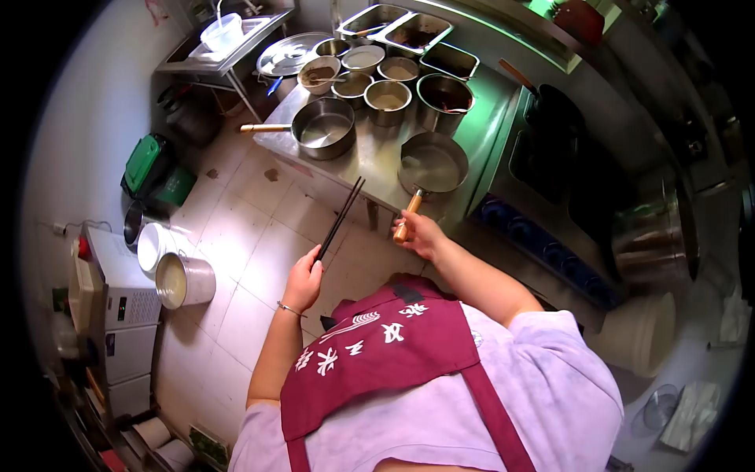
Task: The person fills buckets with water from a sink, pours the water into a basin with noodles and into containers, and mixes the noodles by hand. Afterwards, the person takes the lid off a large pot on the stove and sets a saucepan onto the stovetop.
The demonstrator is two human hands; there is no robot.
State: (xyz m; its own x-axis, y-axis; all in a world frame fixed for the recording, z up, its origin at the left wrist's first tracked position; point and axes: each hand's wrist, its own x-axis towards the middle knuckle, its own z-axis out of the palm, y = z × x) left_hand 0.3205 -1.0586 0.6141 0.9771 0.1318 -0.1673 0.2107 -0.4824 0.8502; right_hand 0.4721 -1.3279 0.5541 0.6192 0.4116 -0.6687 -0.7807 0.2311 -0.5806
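Dark chopsticks (pixel 341 218) are held in my left hand (pixel 303 281), their tips pointing up toward the steel counter's front edge. My right hand (pixel 418 235) is closed round the wooden handle (pixel 410 212) of a steel pan (pixel 432 164), which is at the counter's front right part and has pale liquid in it. A second steel pan (pixel 323 128) stands on the counter (pixel 377 169) to the left, its wooden handle pointing left. Behind the pans are several steel bowls and pots, among them a bowl (pixel 388 96) of pale contents and a pot (pixel 446 94) of dark sauce.
Right of the counter is a dark stove (pixel 543 177) with a black wok (pixel 554 110). A large steel pot (pixel 654 228) stands far right. On the tiled floor to the left are a steel bucket (pixel 185 281) and a green bin (pixel 143 167). A sink (pixel 228 47) is back left.
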